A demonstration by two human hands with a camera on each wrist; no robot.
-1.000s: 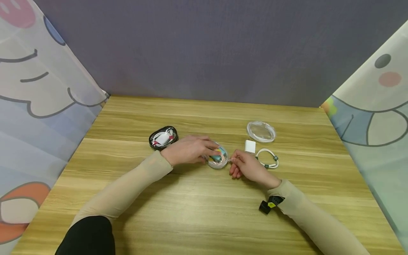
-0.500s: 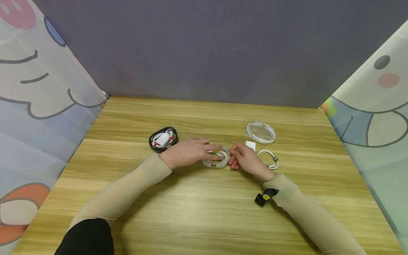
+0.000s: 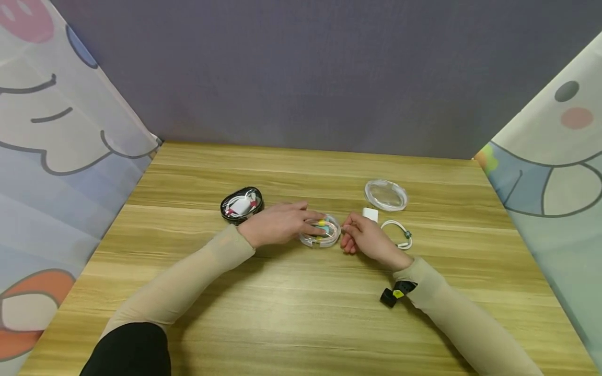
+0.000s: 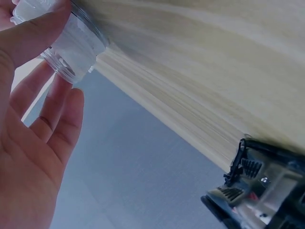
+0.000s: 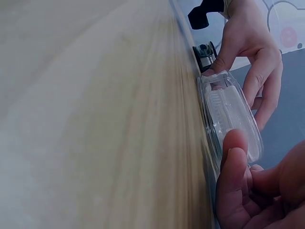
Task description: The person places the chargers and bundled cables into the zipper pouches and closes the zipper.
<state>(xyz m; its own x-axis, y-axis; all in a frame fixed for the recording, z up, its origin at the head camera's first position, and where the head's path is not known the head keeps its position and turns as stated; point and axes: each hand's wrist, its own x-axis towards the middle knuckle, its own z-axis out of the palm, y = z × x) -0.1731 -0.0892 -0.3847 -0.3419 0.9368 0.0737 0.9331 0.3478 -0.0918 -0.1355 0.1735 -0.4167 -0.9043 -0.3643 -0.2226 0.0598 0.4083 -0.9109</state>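
Note:
A clear oval zip case with a coiled cable and yellow and teal pieces inside lies near the table's middle. My left hand holds it from the left; in the left wrist view the thumb lies on one side of the case and the fingers on the other. At its right end, my right hand pinches what looks like the small zipper pull between thumb and curled forefinger. The right wrist view shows these fingers close against the end of the case; the pull itself is mostly hidden.
Left of the hands sits a black-edged clear case holding a white charger and cable. Behind my right hand are a white plug adapter, a coiled white cable and another clear case. A grey panel stands behind the table.
The clear case has turned slightly and tipped between the hands. My right hand has risen a little along its right end, and the left fingers have shifted over its top.

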